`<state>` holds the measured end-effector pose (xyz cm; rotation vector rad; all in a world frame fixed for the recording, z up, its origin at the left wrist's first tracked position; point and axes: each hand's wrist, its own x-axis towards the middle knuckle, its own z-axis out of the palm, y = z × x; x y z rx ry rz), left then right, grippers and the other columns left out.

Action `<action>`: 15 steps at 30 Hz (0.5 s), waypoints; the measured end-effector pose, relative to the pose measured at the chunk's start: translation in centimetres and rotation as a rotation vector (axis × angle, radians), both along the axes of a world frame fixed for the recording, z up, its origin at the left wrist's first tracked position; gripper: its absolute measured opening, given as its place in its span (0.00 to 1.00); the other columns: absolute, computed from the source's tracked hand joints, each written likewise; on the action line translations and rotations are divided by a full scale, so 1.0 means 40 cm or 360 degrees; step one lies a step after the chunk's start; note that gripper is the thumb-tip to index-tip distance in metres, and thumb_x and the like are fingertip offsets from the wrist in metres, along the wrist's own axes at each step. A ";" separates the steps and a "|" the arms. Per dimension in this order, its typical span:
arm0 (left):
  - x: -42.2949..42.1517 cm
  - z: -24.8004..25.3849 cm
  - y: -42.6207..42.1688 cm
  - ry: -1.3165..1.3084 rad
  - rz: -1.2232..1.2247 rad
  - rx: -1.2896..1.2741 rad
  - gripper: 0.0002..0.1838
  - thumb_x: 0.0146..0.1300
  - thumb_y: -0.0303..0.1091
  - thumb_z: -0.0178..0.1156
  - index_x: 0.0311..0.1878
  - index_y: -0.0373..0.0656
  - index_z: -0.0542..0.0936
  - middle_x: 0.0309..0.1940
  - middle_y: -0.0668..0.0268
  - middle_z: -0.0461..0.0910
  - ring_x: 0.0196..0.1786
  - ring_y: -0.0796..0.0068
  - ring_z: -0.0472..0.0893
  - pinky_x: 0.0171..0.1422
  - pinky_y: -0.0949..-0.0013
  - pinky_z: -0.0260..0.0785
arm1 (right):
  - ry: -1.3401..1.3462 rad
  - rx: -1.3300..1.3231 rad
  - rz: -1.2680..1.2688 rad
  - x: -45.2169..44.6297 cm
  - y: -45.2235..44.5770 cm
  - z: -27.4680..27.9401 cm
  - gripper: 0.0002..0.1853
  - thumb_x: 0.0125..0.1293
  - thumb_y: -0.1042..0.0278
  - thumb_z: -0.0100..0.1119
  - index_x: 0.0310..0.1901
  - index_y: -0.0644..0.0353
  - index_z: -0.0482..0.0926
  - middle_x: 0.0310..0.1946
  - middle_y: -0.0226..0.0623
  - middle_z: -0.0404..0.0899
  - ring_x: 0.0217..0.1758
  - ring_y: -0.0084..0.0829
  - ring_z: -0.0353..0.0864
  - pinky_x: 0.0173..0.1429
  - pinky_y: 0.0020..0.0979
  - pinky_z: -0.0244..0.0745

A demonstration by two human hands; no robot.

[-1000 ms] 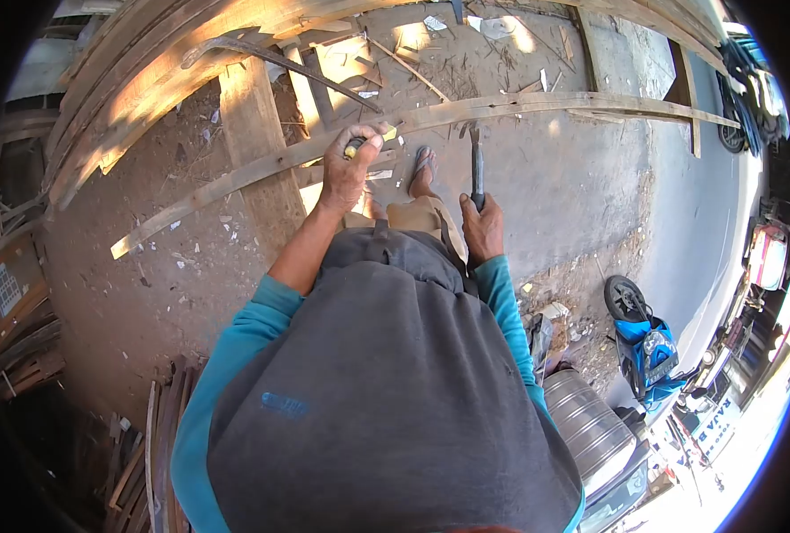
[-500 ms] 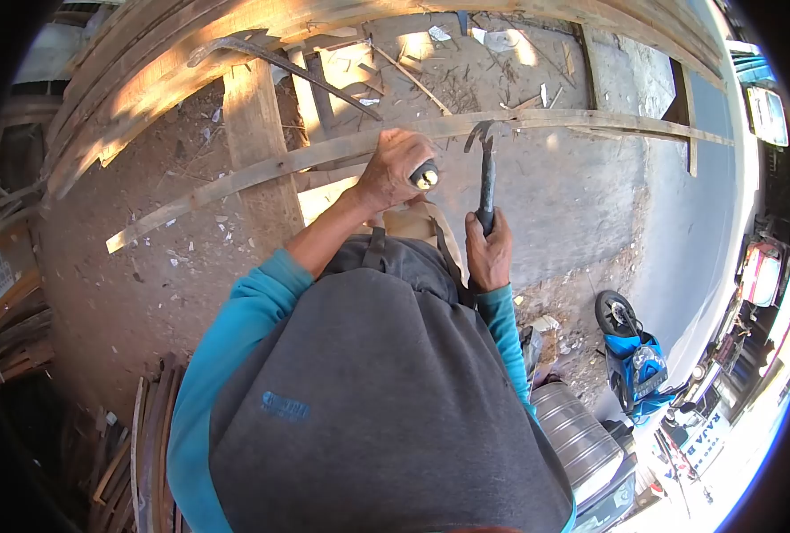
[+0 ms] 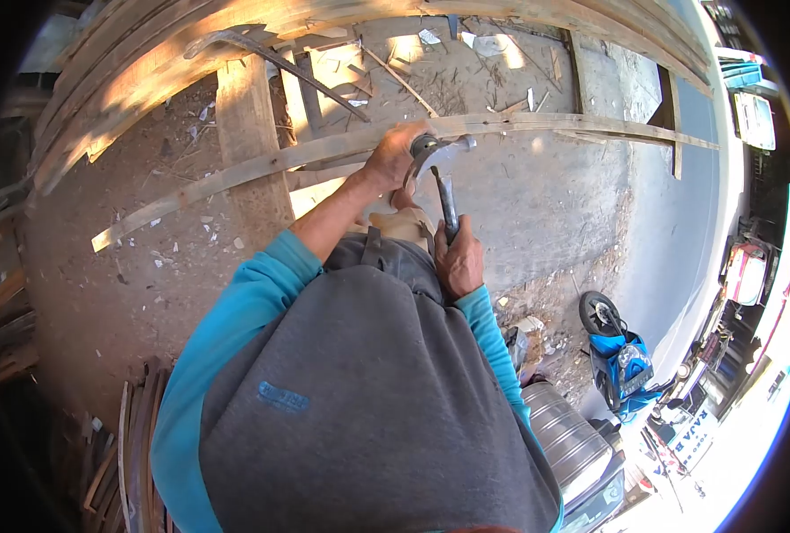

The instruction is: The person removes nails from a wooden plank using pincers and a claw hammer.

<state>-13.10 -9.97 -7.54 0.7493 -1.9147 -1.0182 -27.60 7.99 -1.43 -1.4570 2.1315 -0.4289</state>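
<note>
My right hand [image 3: 460, 259] is closed around the lower handle of a claw hammer [image 3: 449, 200], close in front of my body. The hammer's metal head is up beside my left hand [image 3: 388, 162], whose fingers wrap around a dark tool handle [image 3: 424, 142]. The end of that handle meets or overlaps the hammer head; whether they touch I cannot tell. The tool's working end is hidden by my hand. Beyond my left hand runs a long narrow wooden strip [image 3: 235, 176], which passes behind the hand and crosses a wider board [image 3: 251, 133].
A curved metal bar [image 3: 293, 67] lies across the timber at the far left. Long beams [image 3: 137, 84] span the far side. Wood scraps and litter dot the ground. Stacked planks [image 3: 137, 444] stand at near left, a blue motorbike [image 3: 621, 360] at right.
The hammer head has swung left and closer to the camera, from clear of my left hand to right at the dark handle's end. My left hand still grips that handle.
</note>
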 end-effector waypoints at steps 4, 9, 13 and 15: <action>-0.008 -0.019 0.011 0.0172 0.0029 0.0417 0.19 0.53 0.31 0.74 0.45 0.44 0.76 0.34 0.59 0.83 0.40 0.53 0.84 0.47 0.55 0.76 | -0.0225 -0.0249 -0.0210 0.033 -0.056 0.228 0.12 0.72 0.65 0.64 0.41 0.63 0.73 0.20 0.50 0.74 0.21 0.44 0.77 0.30 0.42 0.72; -0.013 -0.002 0.003 0.0110 0.0035 0.0521 0.19 0.54 0.31 0.74 0.46 0.45 0.77 0.35 0.58 0.83 0.42 0.52 0.84 0.47 0.54 0.76 | -0.0724 -0.1884 -0.0201 0.019 -0.114 0.452 0.08 0.80 0.63 0.55 0.42 0.56 0.73 0.20 0.30 0.72 0.18 0.20 0.73 0.21 0.23 0.75; -0.008 0.006 0.000 0.0073 0.0080 0.0355 0.17 0.55 0.30 0.73 0.46 0.44 0.77 0.36 0.58 0.84 0.43 0.53 0.84 0.48 0.54 0.76 | -0.0614 -0.1931 0.0063 0.004 -0.111 0.268 0.11 0.80 0.55 0.55 0.40 0.49 0.71 0.22 0.25 0.69 0.19 0.16 0.68 0.20 0.24 0.72; -0.007 -0.001 0.005 0.0082 0.0089 0.0276 0.17 0.55 0.29 0.72 0.46 0.43 0.77 0.36 0.58 0.84 0.43 0.54 0.84 0.48 0.54 0.76 | 0.0058 -0.0135 -0.0065 0.000 -0.025 0.103 0.13 0.76 0.59 0.60 0.41 0.58 0.72 0.23 0.55 0.79 0.21 0.56 0.78 0.26 0.50 0.70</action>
